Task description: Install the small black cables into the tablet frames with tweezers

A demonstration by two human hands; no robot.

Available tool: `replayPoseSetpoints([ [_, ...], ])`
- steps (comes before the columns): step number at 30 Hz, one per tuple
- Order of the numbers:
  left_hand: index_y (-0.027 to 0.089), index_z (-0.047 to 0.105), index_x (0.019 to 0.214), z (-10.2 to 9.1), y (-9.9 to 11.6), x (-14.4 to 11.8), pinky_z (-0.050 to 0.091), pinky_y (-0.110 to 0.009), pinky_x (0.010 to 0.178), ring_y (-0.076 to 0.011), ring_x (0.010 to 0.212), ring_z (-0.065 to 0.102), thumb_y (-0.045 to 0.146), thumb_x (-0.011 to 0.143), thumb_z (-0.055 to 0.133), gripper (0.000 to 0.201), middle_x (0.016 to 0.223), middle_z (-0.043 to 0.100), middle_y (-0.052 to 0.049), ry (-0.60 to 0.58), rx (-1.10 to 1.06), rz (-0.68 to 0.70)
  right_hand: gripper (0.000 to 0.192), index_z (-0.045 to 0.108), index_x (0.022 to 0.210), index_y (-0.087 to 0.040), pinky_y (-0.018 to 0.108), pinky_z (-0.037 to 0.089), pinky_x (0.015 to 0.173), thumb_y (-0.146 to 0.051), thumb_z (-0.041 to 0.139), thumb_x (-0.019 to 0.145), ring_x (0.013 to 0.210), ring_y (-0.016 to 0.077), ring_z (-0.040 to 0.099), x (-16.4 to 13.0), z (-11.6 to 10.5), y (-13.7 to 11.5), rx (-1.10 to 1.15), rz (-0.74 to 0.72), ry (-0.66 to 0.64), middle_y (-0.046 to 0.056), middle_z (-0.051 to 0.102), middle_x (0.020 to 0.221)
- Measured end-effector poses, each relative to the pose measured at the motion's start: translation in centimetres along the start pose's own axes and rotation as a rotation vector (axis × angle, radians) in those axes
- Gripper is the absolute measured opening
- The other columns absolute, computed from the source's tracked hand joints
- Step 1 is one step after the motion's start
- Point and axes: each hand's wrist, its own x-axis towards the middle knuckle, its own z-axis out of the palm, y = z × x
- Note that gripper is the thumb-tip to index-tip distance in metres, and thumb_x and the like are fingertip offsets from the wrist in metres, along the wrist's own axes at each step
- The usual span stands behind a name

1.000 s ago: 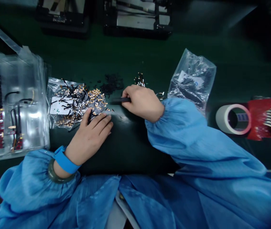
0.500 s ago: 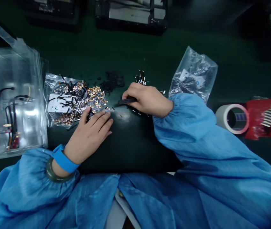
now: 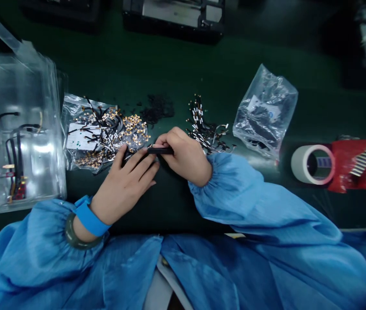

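My right hand (image 3: 186, 157) is closed around a slim black tool (image 3: 161, 150) that looks like tweezers. Its front end reaches the index fingertip of my left hand (image 3: 126, 178). The left fingers are stretched out and apart at the near edge of a heap of small black flex cables with gold ends (image 3: 134, 127); whatever lies under the fingertips is hidden. The heap rests on a clear plastic bag (image 3: 73, 101) with a white label. Beyond my right hand lies a smaller bunch of black and white cables (image 3: 198, 118).
Black scraps (image 3: 158, 107) lie between the two heaps. A clear tray (image 3: 41, 176) with cables stands left. To the right are a clear bag (image 3: 265, 112), a white tape roll (image 3: 302, 165) and a red package (image 3: 347, 165). A black fixture (image 3: 173, 21) is at the back.
My right hand has moved left and nearer to me with the black tool, up to the left fingertips. The smaller cable bunch behind it now shows more fully. The left hand has barely moved.
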Motion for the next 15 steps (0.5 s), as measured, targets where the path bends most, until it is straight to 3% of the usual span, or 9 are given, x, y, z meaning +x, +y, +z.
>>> replayPoseSetpoints([
  [7, 0.009, 0.057, 0.124, 0.05, 0.11, -0.24, 0.037, -0.066, 0.104, -0.0325, 0.12, 0.054, 0.026, 0.094, 0.048, 0.035, 0.124, 0.064, -0.015, -0.022, 0.012, -0.032, 0.017, 0.065, 0.093, -0.018, 0.026, 0.042, 0.066, -0.024, 0.05, 0.09, 0.084, 0.017, 0.059, -0.03, 0.22, 0.07, -0.056, 0.014, -0.002, 0.005, 0.061, 0.094],
  [15, 0.009, 0.055, 0.128, -0.17, 0.15, -0.23, 0.034, -0.066, 0.105, -0.0328, 0.122, 0.052, 0.026, 0.095, 0.047, 0.038, 0.126, 0.062, -0.014, -0.063, -0.023, -0.05, 0.018, 0.064, 0.09, -0.018, 0.024, 0.04, 0.064, -0.028, 0.049, 0.093, 0.081, 0.0144, 0.058, -0.48, 0.97, -0.22, -0.003, -0.007, 0.1, 0.003, 0.061, 0.088],
])
